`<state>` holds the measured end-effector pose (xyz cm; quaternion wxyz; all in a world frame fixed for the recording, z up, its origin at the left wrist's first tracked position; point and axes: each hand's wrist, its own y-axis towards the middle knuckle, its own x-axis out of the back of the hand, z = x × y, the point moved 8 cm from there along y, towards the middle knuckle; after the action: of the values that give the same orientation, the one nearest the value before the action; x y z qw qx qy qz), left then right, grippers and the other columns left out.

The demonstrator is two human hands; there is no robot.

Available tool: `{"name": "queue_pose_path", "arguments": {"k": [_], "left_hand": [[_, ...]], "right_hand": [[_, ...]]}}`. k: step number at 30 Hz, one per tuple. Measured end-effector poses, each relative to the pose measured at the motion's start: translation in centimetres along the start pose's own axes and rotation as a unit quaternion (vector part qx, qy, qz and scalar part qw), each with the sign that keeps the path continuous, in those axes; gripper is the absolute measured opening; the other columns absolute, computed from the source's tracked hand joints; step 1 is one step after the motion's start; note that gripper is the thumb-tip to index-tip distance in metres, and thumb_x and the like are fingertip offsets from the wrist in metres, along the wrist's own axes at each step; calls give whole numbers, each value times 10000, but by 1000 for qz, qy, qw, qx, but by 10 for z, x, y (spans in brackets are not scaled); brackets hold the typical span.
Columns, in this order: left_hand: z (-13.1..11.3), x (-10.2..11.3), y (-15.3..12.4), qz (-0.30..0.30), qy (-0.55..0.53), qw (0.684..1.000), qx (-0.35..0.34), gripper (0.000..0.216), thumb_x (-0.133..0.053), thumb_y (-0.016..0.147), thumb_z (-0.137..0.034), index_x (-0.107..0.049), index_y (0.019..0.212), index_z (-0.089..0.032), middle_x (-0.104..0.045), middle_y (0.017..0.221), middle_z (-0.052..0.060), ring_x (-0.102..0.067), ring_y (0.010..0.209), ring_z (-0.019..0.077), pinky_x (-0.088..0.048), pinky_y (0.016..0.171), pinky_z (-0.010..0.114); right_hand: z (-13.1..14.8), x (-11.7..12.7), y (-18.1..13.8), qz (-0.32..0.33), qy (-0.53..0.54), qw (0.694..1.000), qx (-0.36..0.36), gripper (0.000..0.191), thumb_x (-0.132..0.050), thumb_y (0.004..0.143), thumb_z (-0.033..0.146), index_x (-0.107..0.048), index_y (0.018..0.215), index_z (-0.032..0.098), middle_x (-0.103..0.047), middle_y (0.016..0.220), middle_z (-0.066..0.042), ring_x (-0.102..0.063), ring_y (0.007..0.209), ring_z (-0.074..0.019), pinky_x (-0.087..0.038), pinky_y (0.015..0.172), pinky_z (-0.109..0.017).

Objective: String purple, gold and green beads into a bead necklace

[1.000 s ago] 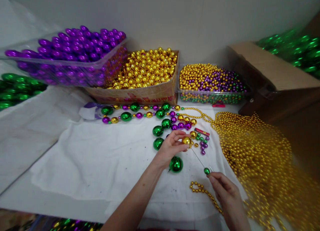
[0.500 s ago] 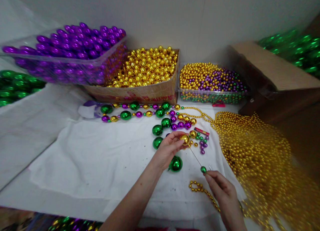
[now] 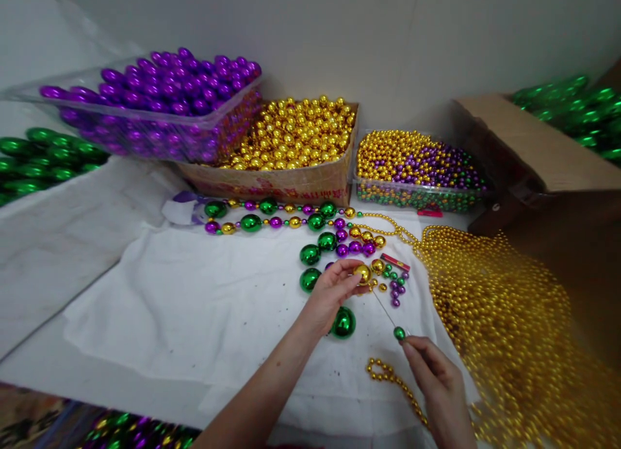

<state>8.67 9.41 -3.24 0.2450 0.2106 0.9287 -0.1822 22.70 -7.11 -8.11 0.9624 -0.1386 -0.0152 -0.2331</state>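
My left hand (image 3: 342,287) is closed in a pinch around a shiny gold bead (image 3: 362,274). From that bead a thin, taut string (image 3: 385,308) slants down to a small green bead (image 3: 399,333). The fingertips of my right hand (image 3: 431,371) pinch at the edge of this green bead; a thin pale tip shows beside them, too faint to name. Beneath my left wrist lies a large green ball bead (image 3: 343,323). Just beyond my left fingers are another gold bead (image 3: 377,266) and a cluster of small purple beads (image 3: 396,294).
A finished-looking bead strand (image 3: 275,222) runs across the white cloth (image 3: 194,306). Behind stand a tub of purple beads (image 3: 194,120), a carton of gold beads (image 3: 272,180) and a tub of mixed beads (image 3: 417,193). Gold bead chains (image 3: 495,294) spread at right; a short gold chain (image 3: 398,379) lies nearer.
The whole view has shifted slightly, with things appearing a little lower and to the right. Both hands keep their pinches, and the string between them stays taut.
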Motion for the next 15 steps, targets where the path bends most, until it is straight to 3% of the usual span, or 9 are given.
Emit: {"name": "queue_pose_path", "arguments": {"k": [3, 6, 10, 12, 15], "left_hand": [[-2, 3, -1, -4, -1, 1000, -4, 279, -721, 749, -228, -622, 996, -145, -628, 955, 59, -610, 863, 161, -514, 819, 331], [-4, 3, -1, 6, -16, 1000, -1, 291, -710, 762, -234, -626, 1028, -152, -620, 964, 58, -599, 873, 160, -515, 817, 332], [-8, 4, -1, 3, -4, 1000, -3, 303, -717, 757, -239, -641, 1036, -152, -620, 962, 55, -593, 851, 149, -516, 797, 306], [-7, 6, 0, -2, 1, 1000, 4, 289, -723, 752, -258, -648, 1007, -144, -623, 950, 56, -594, 828, 146, -521, 771, 298], [-3, 12, 2, -27, -4, 999, 20, 278, -743, 729, -295, -646, 938, -139, -624, 896, 47, -596, 776, 138, -525, 728, 288]], "right_hand": [[6, 0, 1, -5, -11, 1000, 8, 283, -644, 816, 464, -687, 883, 193, -622, 845, -36, -549, 809, -195, -431, 673, -234], [5, -6, 3, 2, 20, 1000, -8, 312, -656, 801, 481, -669, 873, 178, -494, 640, 8, -452, 582, -131, -350, 501, -209], [9, -21, 3, 49, 57, 997, -8, 446, -621, 836, 472, -578, 1177, 187, -313, 567, 68, -317, 494, -100, -254, 449, -197], [12, -27, 2, 83, 33, 996, 3, 486, -598, 855, 460, -548, 1254, 186, -349, 591, 60, -348, 517, -105, -274, 474, -203], [14, -31, -1, 109, 0, 994, 6, 417, -591, 855, 456, -629, 1157, 170, -428, 626, 33, -402, 555, -113, -299, 502, -216]]}}
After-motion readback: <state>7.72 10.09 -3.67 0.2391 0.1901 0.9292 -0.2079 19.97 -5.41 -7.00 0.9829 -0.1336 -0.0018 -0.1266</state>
